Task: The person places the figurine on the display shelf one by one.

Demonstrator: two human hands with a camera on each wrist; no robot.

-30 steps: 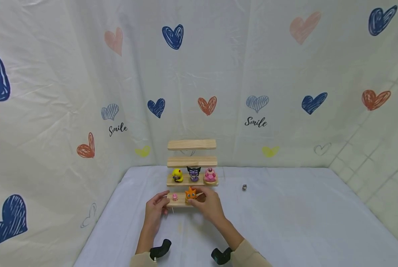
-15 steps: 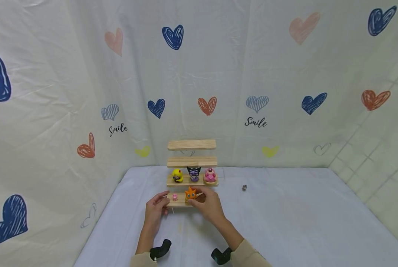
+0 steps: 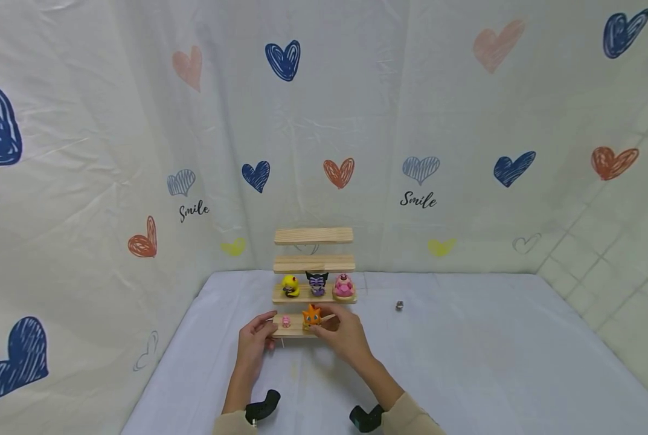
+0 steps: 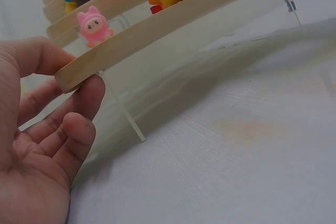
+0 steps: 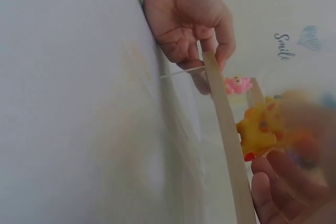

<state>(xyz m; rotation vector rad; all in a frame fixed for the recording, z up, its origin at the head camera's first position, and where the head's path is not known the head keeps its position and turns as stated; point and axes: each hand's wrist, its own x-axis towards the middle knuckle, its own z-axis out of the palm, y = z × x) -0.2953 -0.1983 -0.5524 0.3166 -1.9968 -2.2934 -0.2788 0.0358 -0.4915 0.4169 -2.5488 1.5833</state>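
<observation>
My left hand [image 3: 252, 345] pinches the left end of the lowest wooden shelf board [image 4: 147, 36], thumb above and fingers beneath. On that board stands a small pink figurine [image 4: 95, 29] with upright ears. To its right is an orange and yellow figurine [image 3: 311, 316] with a spiky orange top, resting on the board. My right hand [image 3: 348, 337] holds this figurine from its right side between thumb and fingers; part of the grip is blurred in the right wrist view. The board's right end is hidden behind my right hand in the head view.
One tier up stand a yellow figurine [image 3: 290, 286], a black and purple one [image 3: 317, 284] and a pink one [image 3: 343, 286]. Two higher boards, the upper [image 3: 314, 236] and lower [image 3: 314, 263], rise behind. A tiny grey object [image 3: 399, 306] lies on the white cloth to the right.
Both hands keep their holds, and the figurines stay in place. The head view has shifted very slightly, and my right wrist has edged a little to the right.
</observation>
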